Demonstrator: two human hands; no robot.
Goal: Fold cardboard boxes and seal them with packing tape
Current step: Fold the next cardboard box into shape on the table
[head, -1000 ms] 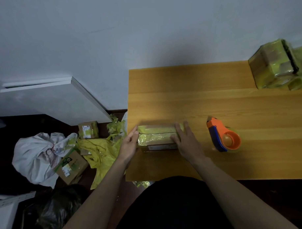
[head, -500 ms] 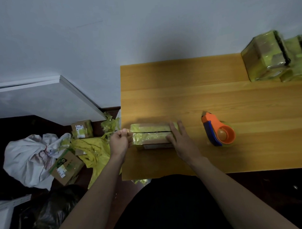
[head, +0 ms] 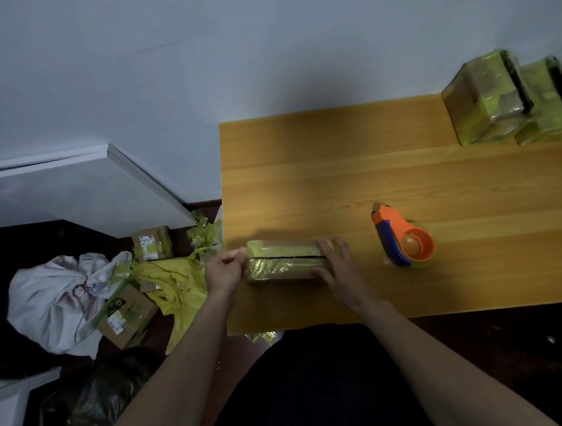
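Since a second ago our left hand [head: 226,272] has curled, pinching something unclear at the box [head: 284,260] end; right hand [head: 337,269] presses flat. Tape may tear.

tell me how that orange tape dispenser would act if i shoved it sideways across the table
The tape dispenser rests on its side on the smooth wooden table, so it would probably slide rather than tip. Its round roll housing might make it pivot or spin if pushed off-centre. It looks like hard plastic, likely stiff and fairly light; its blade end could snag.
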